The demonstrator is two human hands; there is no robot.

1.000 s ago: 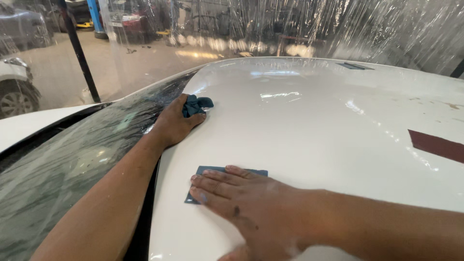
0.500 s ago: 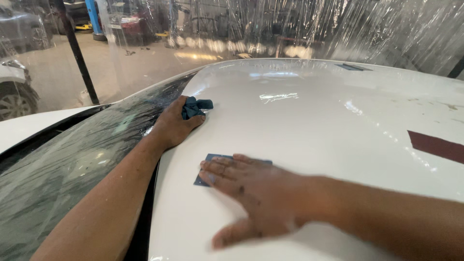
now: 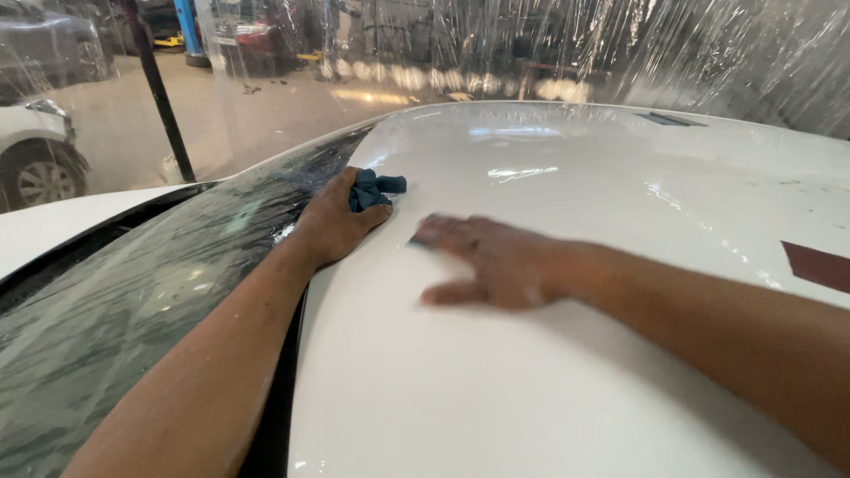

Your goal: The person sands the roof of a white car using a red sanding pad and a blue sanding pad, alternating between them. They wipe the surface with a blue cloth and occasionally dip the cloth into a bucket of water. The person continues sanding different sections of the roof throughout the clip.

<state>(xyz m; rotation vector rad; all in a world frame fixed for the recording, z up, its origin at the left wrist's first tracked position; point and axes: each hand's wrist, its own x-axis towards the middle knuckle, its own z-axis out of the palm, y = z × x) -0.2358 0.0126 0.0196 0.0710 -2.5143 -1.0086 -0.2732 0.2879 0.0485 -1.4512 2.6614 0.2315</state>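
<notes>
I see a dark wet windscreen (image 3: pixel 133 301) filling the lower left of the frame. A black pole (image 3: pixel 159 88) stands at upper left, with a white car's wheel (image 3: pixel 40 177) at the far left edge. Clear plastic sheeting (image 3: pixel 620 44) hangs across the top.

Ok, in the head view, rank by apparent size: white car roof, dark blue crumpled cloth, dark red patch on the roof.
1. White car roof, far the largest.
2. Dark red patch, cut off by the frame edge.
3. Dark blue crumpled cloth, partly hidden in the left hand; close to the patch, unsure.
</notes>
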